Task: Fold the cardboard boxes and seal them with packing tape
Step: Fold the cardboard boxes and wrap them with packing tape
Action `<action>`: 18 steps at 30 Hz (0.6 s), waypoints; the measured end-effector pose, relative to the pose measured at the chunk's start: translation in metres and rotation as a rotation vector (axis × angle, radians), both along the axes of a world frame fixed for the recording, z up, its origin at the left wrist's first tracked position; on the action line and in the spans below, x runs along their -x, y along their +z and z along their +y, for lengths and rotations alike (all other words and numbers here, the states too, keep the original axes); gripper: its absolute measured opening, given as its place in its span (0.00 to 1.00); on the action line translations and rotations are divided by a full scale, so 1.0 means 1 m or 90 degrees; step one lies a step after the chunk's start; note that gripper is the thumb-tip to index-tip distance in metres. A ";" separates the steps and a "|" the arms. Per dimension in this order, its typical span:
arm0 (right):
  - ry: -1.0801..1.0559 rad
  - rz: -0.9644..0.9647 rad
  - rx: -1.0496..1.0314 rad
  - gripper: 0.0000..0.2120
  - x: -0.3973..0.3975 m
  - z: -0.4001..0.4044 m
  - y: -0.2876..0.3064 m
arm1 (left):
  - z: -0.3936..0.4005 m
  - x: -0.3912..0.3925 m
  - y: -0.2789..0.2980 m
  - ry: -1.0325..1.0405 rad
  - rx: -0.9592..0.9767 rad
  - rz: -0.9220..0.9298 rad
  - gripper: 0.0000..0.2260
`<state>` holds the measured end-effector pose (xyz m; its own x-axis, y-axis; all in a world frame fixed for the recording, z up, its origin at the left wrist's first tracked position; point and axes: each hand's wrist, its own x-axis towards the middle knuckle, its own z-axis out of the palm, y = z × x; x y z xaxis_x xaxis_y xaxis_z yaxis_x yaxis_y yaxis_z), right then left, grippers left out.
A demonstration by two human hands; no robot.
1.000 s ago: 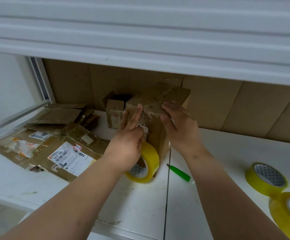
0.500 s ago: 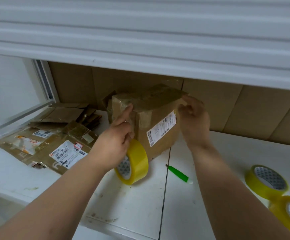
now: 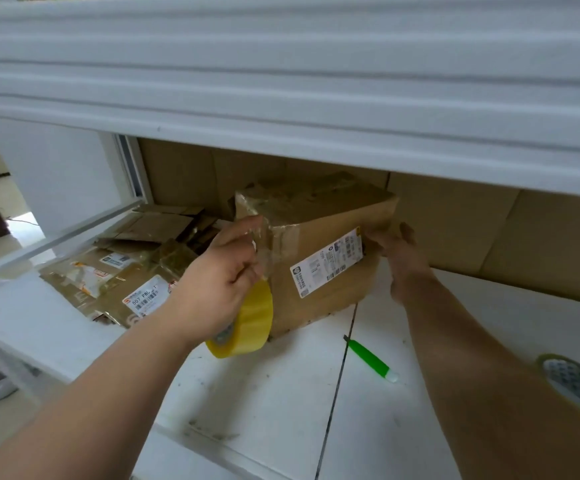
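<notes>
Turning done: box (image 3: pixel 319 251) has swung since a second ago, label face now near, resting mid-table | left hand (image 3: pixel 217 282) grips tape roll (image 3: pixel 247 322) at box's left corner, strip drawn up | right hand (image 3: pixel 397 252) curls on right edge | judged: sealing next seam

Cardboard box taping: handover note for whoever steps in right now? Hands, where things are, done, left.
Left hand: holds the yellow tape roll, pulled-out tape pressed near the cardboard box at its left corner.
Right hand: fingers grip the box's right edge, steadying it.
Box stands folded on the white table, shipping label facing you. Green cutter lies in front; spare tape roll at right; flattened cardboard at left.
Done: box folded, top partly taped.
Left: finish this strip, cut it, then the flattened cardboard.
</notes>
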<state>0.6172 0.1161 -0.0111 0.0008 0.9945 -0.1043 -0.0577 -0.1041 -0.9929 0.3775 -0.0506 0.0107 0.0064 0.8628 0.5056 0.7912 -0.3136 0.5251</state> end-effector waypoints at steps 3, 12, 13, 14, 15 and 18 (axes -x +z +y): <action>0.020 -0.028 -0.055 0.37 0.002 0.002 -0.003 | -0.002 -0.007 -0.002 0.037 -0.010 -0.036 0.08; 0.050 -0.209 -0.162 0.38 -0.002 -0.033 -0.014 | 0.012 -0.005 -0.007 0.188 0.054 -0.174 0.05; 0.082 -0.176 -0.153 0.38 -0.005 -0.040 -0.015 | 0.014 -0.002 -0.008 0.209 0.049 -0.199 0.05; 0.116 -0.137 -0.142 0.38 -0.008 -0.046 -0.016 | 0.016 0.000 -0.009 0.218 0.045 -0.218 0.05; 0.142 -0.103 -0.129 0.37 -0.011 -0.051 -0.017 | 0.016 0.004 -0.009 0.218 0.045 -0.225 0.05; 0.173 -0.046 -0.098 0.29 -0.018 -0.053 -0.015 | 0.013 0.009 -0.008 0.218 0.068 -0.192 0.06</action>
<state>0.6351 0.0631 -0.0257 -0.2656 0.9633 0.0374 0.0228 0.0450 -0.9987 0.3683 -0.0376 0.0029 -0.4215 0.8371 0.3488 0.6463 0.0075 0.7630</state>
